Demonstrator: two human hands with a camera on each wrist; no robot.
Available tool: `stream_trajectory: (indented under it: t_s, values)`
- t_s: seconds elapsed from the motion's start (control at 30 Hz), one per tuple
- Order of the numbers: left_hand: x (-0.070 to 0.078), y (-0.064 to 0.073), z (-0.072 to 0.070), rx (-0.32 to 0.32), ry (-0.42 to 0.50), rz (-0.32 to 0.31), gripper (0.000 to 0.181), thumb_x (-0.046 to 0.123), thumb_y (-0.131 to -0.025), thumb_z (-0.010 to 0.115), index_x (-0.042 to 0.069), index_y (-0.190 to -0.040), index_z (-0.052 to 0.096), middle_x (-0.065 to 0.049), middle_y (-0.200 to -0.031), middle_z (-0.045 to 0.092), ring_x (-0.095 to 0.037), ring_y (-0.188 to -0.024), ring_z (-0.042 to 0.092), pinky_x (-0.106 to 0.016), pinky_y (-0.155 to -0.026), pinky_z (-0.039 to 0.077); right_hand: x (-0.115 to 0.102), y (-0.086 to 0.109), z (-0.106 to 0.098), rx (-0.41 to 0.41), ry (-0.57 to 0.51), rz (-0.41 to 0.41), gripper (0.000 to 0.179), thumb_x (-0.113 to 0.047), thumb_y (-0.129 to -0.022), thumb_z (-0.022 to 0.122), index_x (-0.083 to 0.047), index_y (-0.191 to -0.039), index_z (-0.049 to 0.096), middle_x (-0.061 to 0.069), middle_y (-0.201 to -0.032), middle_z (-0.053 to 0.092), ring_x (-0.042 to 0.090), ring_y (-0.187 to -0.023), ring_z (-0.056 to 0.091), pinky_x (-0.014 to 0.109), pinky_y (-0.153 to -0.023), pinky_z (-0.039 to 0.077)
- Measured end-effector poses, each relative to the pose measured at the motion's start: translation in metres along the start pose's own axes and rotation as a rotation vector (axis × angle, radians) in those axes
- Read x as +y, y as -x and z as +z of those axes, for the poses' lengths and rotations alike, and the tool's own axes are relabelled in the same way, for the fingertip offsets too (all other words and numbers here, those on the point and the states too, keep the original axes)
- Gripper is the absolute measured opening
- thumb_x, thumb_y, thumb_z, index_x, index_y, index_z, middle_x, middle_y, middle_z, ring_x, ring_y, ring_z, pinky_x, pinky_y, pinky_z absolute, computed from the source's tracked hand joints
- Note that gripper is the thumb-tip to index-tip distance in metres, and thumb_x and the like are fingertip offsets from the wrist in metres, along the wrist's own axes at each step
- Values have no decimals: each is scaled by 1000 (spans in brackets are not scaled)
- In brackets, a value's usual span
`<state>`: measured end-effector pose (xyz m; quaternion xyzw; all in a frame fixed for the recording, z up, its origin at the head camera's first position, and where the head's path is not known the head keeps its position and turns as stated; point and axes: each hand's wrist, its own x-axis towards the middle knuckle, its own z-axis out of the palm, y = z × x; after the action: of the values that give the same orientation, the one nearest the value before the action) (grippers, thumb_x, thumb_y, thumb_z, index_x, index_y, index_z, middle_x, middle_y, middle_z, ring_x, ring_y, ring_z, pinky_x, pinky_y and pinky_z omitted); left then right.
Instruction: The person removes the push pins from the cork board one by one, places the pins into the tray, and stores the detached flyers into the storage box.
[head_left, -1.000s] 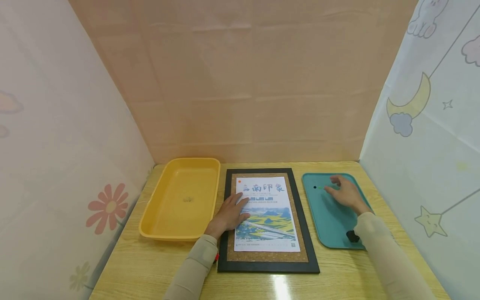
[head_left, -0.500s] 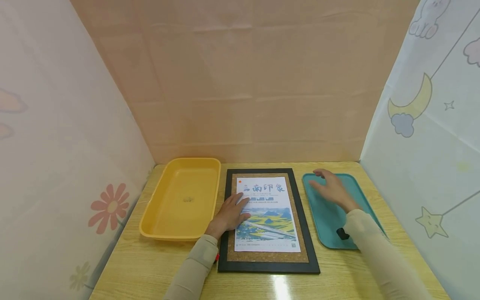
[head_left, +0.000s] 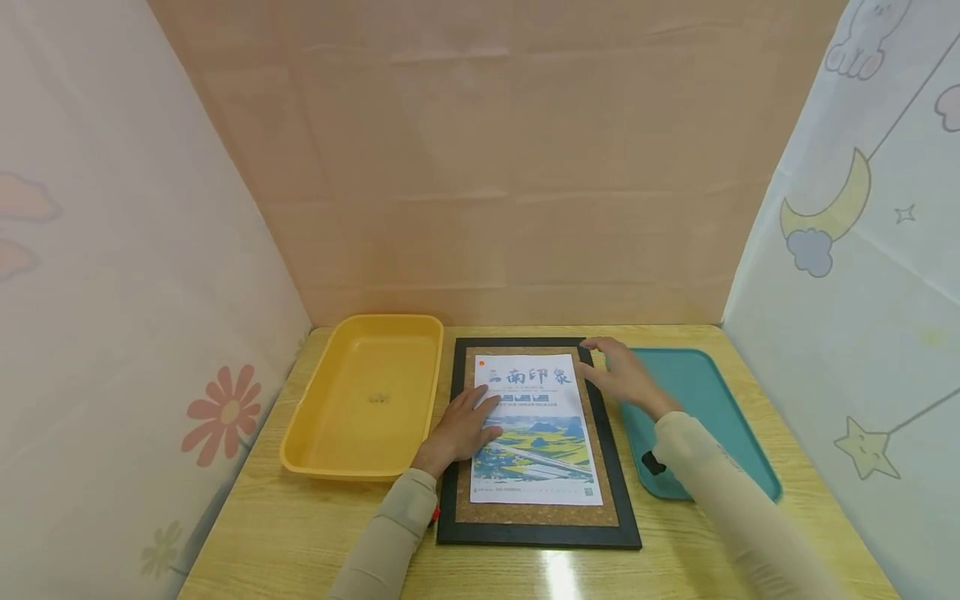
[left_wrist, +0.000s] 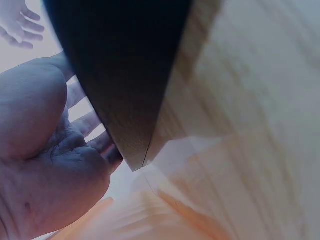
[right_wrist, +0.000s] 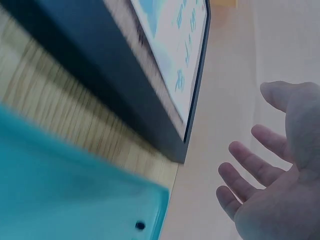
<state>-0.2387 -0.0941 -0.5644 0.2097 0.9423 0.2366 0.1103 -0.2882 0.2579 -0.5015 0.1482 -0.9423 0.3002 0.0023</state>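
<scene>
My left hand rests with spread fingers on the left edge of a printed poster sheet. The poster lies on a cork board with a black frame. An orange dot marks the sheet's top left corner. In the left wrist view, the palm lies along the frame's dark side. My right hand hovers by the frame's upper right, thumb and fingers apart. The right wrist view shows nothing between them. A teal tray lies beneath, with a small black piece at its corner.
A yellow bin stands left of the board on the wooden table. A tan sheet closes off the back, and pale printed sheets flank both sides. A small red bit shows beside the left wrist.
My right hand has moved left, from over the teal tray to the upper right of the cork board. The left hand stays in place on the poster.
</scene>
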Motion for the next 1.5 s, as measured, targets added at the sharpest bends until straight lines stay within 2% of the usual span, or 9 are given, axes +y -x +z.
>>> stream_trajectory:
  t_s: [0.23, 0.63, 1.0, 1.1, 1.23, 1.37, 1.4, 1.47, 1.5]
  values:
    - [-1, 0, -1, -5, 1, 7, 67, 43, -114, 67, 22, -174, 45, -12, -190, 24, -45, -177, 19, -65, -144, 19, -19, -15, 21, -23, 1, -104, 56, -32, -112, 72, -4, -158, 60, 28, -164, 58, 55, -153, 53, 78, -123, 44]
    - [-2, -3, 3, -11, -34, -18, 67, 46, -115, 64, 24, -175, 44, -10, -191, 23, -43, -177, 20, -64, -144, 21, -46, -39, 52, -84, -56, -179, 50, -23, -111, 74, -1, -154, 64, 24, -160, 62, 52, -153, 54, 79, -128, 37]
    - [1, -3, 0, -12, -52, -13, 67, 43, -114, 67, 21, -174, 45, -13, -189, 26, -44, -176, 23, -65, -143, 22, -66, -61, 77, -102, -99, -217, 42, -14, -110, 72, 3, -149, 68, 23, -152, 70, 48, -140, 65, 67, -119, 54]
    - [-1, -5, 2, -17, -59, -10, 68, 44, -114, 66, 21, -174, 45, -12, -190, 25, -43, -176, 22, -64, -144, 21, -65, -69, 85, -110, -117, -217, 40, -14, -110, 71, 2, -147, 69, 23, -150, 71, 49, -139, 66, 67, -118, 55]
    - [-3, -5, 3, -3, -59, 9, 67, 44, -114, 66, 20, -174, 45, -13, -189, 26, -44, -176, 23, -63, -144, 22, -36, -92, 109, -87, -115, -269, 37, -27, -112, 70, -7, -144, 74, 17, -146, 75, 42, -133, 70, 59, -113, 60]
    - [2, -1, -2, -1, -62, 18, 65, 42, -115, 65, 19, -173, 46, -15, -188, 27, -45, -175, 25, -62, -144, 23, -48, -97, 110, -119, -91, -220, 35, -23, -113, 68, -7, -144, 74, 17, -146, 76, 42, -136, 69, 62, -116, 58]
    - [4, 0, -3, -2, -68, 19, 65, 41, -116, 65, 18, -173, 46, -16, -188, 27, -45, -175, 25, -62, -144, 23, -39, -103, 118, -111, -94, -244, 35, -25, -113, 67, -8, -143, 75, 15, -144, 76, 39, -135, 70, 58, -116, 58]
    - [7, 2, -6, 0, -72, 22, 64, 40, -116, 64, 16, -172, 47, -17, -188, 29, -45, -174, 26, -62, -143, 23, -56, -101, 111, -151, -94, -214, 35, -18, -112, 68, -3, -142, 74, 19, -143, 76, 41, -136, 70, 61, -119, 57]
    - [9, 3, -7, -4, -65, 22, 64, 38, -116, 65, 15, -172, 46, -18, -187, 28, -46, -174, 25, -62, -143, 23, -48, -108, 118, -145, -97, -249, 35, -23, -113, 68, -5, -142, 75, 16, -141, 77, 37, -134, 72, 56, -118, 58]
